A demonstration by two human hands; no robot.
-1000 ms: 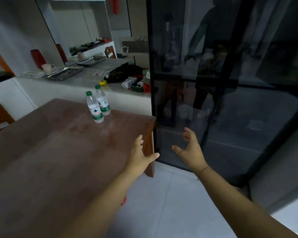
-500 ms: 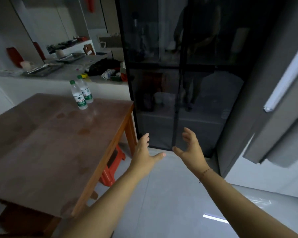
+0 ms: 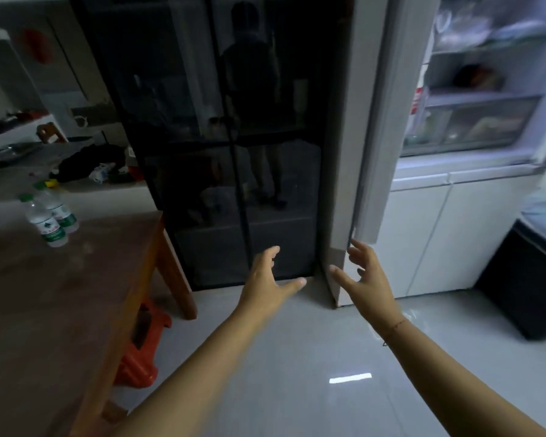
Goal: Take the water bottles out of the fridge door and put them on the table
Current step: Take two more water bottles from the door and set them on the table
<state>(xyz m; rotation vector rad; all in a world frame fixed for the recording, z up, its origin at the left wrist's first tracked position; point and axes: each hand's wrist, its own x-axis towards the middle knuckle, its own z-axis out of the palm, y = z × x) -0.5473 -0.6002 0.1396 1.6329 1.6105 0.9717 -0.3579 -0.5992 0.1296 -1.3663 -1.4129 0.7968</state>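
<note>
Two clear water bottles (image 3: 49,217) with green caps and green labels stand upright side by side at the far edge of the brown wooden table (image 3: 38,310) on the left. The open fridge door (image 3: 364,121) is seen edge-on in the middle; its inner shelves are hidden. The lit fridge interior (image 3: 473,99) shows shelves and drawers at the upper right. My left hand (image 3: 270,282) is held out empty with spread fingers, before the dark glass cabinet. My right hand (image 3: 366,275) is also empty with spread fingers, just below the door's lower corner.
A tall black glass cabinet (image 3: 221,137) stands between table and fridge. A red plastic stool (image 3: 139,351) sits under the table. A cluttered counter (image 3: 85,165) runs behind the table. White lower fridge panels (image 3: 435,234) and a dark bin (image 3: 527,279) are at right. The floor is pale tile.
The view has swung right: the bottles and table slid left, and the open fridge door and lit interior came into sight. Both hands stay empty and spread, now near the door's lower corner.
</note>
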